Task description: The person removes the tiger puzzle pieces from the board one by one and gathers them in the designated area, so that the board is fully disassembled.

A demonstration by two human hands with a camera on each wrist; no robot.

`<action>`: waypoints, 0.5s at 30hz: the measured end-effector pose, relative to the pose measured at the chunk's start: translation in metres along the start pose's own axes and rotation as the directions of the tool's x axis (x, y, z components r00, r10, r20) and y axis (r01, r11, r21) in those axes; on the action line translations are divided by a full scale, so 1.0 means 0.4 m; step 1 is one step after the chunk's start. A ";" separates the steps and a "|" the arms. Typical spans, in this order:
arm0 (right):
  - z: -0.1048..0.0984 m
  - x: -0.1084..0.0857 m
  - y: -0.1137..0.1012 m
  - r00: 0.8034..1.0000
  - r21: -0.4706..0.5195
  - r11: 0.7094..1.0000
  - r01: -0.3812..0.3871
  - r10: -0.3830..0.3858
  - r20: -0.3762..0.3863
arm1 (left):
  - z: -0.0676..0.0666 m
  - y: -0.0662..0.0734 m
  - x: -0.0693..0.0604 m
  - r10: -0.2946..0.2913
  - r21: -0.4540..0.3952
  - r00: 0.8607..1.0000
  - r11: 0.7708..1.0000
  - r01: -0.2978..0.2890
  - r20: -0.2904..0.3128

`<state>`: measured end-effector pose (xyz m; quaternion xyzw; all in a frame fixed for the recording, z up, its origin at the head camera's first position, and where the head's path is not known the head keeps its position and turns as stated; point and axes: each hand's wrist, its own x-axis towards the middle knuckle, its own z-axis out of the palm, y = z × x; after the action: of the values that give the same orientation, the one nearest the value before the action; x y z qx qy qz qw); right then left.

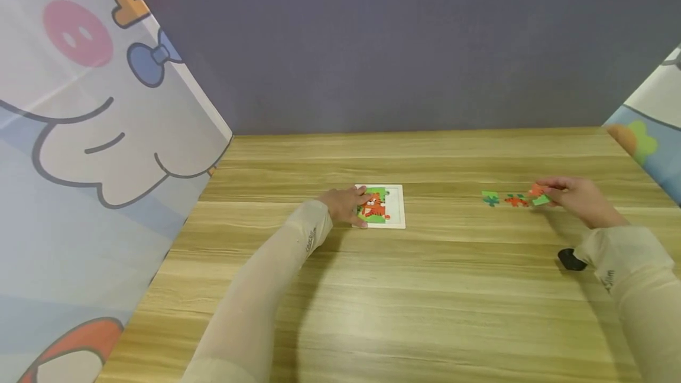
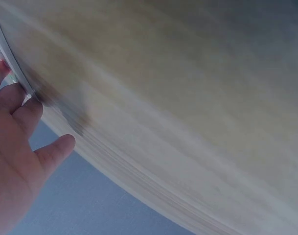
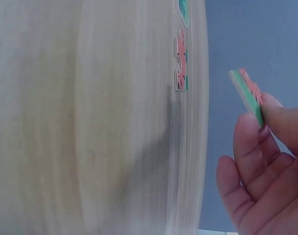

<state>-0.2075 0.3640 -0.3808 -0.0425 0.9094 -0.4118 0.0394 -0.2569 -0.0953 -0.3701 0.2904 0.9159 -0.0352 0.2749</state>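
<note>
A white-framed jigsaw puzzle (image 1: 395, 223) with an orange tiger on green lies flat on the table, a bare white strip along its right side. My left hand (image 1: 344, 204) rests over its left edge with fingers spread; in the left wrist view, the left hand's (image 2: 16, 147) fingertips touch the board's rim. To the right, my right hand (image 1: 577, 198) pinches an orange-and-green puzzle piece (image 1: 540, 195) between thumb and fingers. The right wrist view shows this piece (image 3: 247, 93) raised off the table. Beside it lie an orange piece (image 1: 516, 201) and a green piece (image 1: 490, 198).
A small black object (image 1: 571, 259) sits on the wood-grain table (image 1: 404, 306) near my right sleeve. A grey panel (image 1: 404, 46) rises behind the table. Cartoon-printed walls (image 1: 175, 111) stand at the left and right sides.
</note>
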 end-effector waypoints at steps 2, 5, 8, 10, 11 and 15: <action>-0.003 -0.001 0.001 1.000 -0.014 1.000 -0.022 0.022 -0.009 | 0.000 0.002 -0.001 -0.003 -0.018 1.000 1.000 0.003 0.000; -0.006 -0.002 -0.002 0.999 -0.074 0.996 -0.044 0.043 -0.017 | 0.000 0.003 0.000 -0.003 -0.018 1.000 1.000 0.003 -0.006; -0.009 -0.001 -0.001 0.998 -0.112 0.992 -0.055 0.053 -0.016 | 0.003 0.000 0.006 -0.003 0.000 1.000 1.000 0.003 -0.014; -0.011 0.000 0.001 0.998 -0.127 0.990 -0.060 0.059 -0.016 | 0.005 -0.001 0.009 -0.003 0.010 1.000 1.000 0.003 -0.016; -0.012 0.000 0.003 0.998 -0.130 0.989 -0.064 0.063 -0.016 | 0.006 -0.002 0.011 -0.005 0.012 1.000 1.000 0.005 -0.015; -0.017 0.002 0.014 0.997 -0.130 0.989 -0.076 0.073 -0.027 | 0.007 -0.003 0.015 -0.014 0.031 1.000 0.999 0.014 -0.014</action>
<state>-0.2093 0.3725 -0.3805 -0.0064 0.9358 -0.3500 0.0417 -0.2602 -0.0937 -0.3757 0.2885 0.9191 -0.0497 0.2639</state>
